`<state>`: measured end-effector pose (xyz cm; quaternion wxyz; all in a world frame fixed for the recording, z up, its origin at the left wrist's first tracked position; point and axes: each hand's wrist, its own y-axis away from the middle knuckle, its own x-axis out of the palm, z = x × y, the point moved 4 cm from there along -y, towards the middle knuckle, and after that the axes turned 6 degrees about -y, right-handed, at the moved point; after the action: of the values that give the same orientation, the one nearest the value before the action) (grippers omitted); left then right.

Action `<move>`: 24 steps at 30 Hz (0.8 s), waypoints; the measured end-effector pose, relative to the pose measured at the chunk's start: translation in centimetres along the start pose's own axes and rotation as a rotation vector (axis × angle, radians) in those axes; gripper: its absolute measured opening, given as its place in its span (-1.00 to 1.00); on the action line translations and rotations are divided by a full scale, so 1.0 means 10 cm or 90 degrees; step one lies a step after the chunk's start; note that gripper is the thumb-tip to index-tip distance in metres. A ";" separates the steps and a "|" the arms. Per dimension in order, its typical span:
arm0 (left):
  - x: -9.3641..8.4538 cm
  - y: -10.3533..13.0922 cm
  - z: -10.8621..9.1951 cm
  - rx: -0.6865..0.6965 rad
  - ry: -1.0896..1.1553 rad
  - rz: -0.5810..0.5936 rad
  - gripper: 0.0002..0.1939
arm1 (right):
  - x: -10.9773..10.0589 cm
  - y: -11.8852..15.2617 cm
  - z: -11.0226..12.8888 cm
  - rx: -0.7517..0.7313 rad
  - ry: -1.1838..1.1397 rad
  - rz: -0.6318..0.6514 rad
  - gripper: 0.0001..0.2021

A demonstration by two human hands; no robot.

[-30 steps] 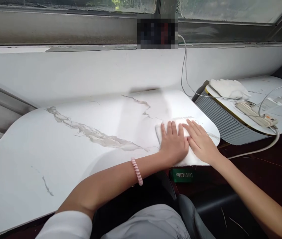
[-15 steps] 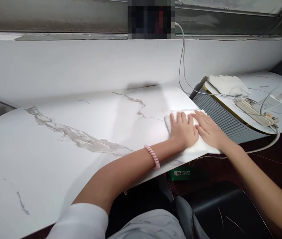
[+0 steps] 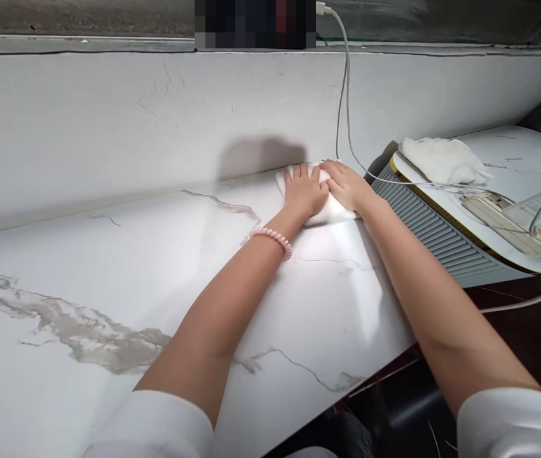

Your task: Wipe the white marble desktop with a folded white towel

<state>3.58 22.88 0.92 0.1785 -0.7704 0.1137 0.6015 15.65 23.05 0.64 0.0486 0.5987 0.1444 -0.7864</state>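
A folded white cloth (image 3: 330, 213) lies on the white marble-patterned table (image 3: 156, 261), close against the wall at the table's back edge. My left hand (image 3: 305, 191) presses flat on the left part of the cloth, fingers spread. Beside it, my right hand (image 3: 346, 184) rests flat on the cloth's right part with its fingers stretched out. The two hands touch or nearly touch at the thumbs. A pink coiled band (image 3: 273, 238) circles my left wrist.
To the right, a ribbed cabinet (image 3: 442, 222) with a gold-edged white top bears a second white cloth (image 3: 444, 160) and a power strip (image 3: 508, 222). A thin cable (image 3: 348, 95) hangs down the wall behind my right hand. A black seat (image 3: 394, 407) is below the table.
Both hands have moved with the cloth away from the table's front edge to its back edge by the wall. The view has shifted as well.
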 end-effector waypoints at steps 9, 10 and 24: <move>-0.03 0.09 0.18 -0.027 -0.007 -0.027 -0.44 | 0.09 -0.02 0.18 -0.006 0.028 -0.021 -0.47; -0.04 0.17 0.16 -0.031 -0.009 -0.024 -0.44 | 0.09 0.05 0.22 -0.008 0.027 -0.021 -0.47; -0.29 2.16 -0.21 0.079 -0.014 0.054 -0.43 | 0.01 2.00 1.31 0.065 0.057 -0.010 -0.45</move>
<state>-3.70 2.19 1.17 0.2016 -0.7457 0.1815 0.6085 8.48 0.26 0.36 0.0050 0.6339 0.1110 -0.7654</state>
